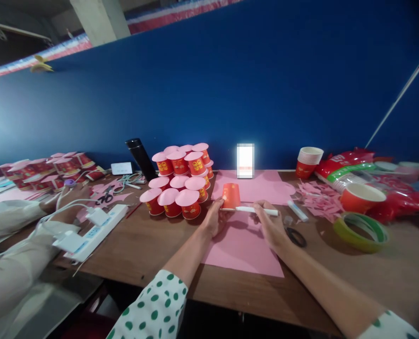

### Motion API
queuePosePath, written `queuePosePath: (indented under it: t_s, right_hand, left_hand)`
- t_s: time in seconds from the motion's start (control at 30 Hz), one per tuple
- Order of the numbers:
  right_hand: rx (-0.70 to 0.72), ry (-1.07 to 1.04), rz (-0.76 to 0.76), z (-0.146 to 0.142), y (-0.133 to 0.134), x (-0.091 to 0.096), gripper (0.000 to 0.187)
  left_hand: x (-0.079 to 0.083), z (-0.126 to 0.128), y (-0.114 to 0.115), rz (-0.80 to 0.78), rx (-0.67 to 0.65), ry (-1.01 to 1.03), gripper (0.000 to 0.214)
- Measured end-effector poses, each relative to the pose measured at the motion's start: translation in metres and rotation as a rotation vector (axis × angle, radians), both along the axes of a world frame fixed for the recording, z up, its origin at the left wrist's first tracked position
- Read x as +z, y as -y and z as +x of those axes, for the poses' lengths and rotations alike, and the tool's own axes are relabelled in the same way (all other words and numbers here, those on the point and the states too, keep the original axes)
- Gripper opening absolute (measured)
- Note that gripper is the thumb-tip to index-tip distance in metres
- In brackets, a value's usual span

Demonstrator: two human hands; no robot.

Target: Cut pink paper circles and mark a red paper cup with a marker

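In the head view, my left hand [215, 217] is closed around the side of a red paper cup [231, 194], which stands upside down over pink paper. My right hand [267, 222] grips a white marker pen [257, 210] lying level, its tip pointing left by the cup's lower rim. Under both hands spreads a sheet of pink paper [243, 256]. Close to the right hand lie black-handled scissors [296, 237], partly hidden, and a glue stick [297, 211]. Left of the cup, red cups topped with pink paper discs [177, 162] are stacked in tiers.
On the right are a tape roll [360, 233], pink scraps [318, 200], nested cups [308, 162], a loose cup [363, 197] and red plastic packs [350, 160]. Leftward stand a black flask [141, 158] and a power strip [96, 233]. A co-worker's arm [22, 263] reaches in beside more cups [50, 169].
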State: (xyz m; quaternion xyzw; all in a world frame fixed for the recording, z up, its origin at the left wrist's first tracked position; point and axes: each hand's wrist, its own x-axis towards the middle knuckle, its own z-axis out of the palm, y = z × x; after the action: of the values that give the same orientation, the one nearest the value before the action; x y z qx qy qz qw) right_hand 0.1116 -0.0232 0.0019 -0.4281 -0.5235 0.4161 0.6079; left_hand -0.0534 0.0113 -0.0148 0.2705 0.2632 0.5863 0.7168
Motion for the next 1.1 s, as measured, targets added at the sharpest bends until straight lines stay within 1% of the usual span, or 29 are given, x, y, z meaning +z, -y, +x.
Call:
queuePosePath:
  t_s: [0.17, 0.3, 0.53, 0.67, 0.87, 0.97, 1.1]
  right_hand:
    - [0.001, 0.000, -0.016, -0.0010, 0.0020, 0.0035, 0.031]
    - [-0.005, -0.002, -0.053, -0.0025, 0.0035, 0.0068, 0.031]
    - [-0.021, -0.060, -0.027, -0.0004, 0.0000, 0.0025, 0.029]
    - [0.004, -0.021, -0.025, -0.0004, 0.0000, 0.0018, 0.030]
    - [-0.014, -0.048, -0.024, 0.0000, -0.0008, -0.0007, 0.028]
    - [-0.008, -0.030, -0.047, 0.0002, -0.0006, -0.0001, 0.028]
    - [-0.007, -0.050, -0.028, 0.0001, -0.0003, 0.0007, 0.028]
  left_hand:
    - [-0.0040, -0.0004, -0.0018, 0.022, -0.003, -0.004, 0.017]
    - [-0.0037, -0.0004, -0.0014, 0.024, -0.010, -0.009, 0.017]
    - [-0.0009, 0.0002, -0.0005, 0.040, -0.022, 0.001, 0.017]
    - [-0.0022, 0.0001, -0.0006, 0.034, -0.017, -0.009, 0.015]
    - [-0.0030, -0.0005, -0.0005, 0.041, -0.017, -0.015, 0.021]
    - [-0.0025, -0.0003, -0.0008, 0.032, -0.012, -0.007, 0.020]
    - [-0.0020, -0.0003, -0.0006, 0.022, -0.016, -0.013, 0.017]
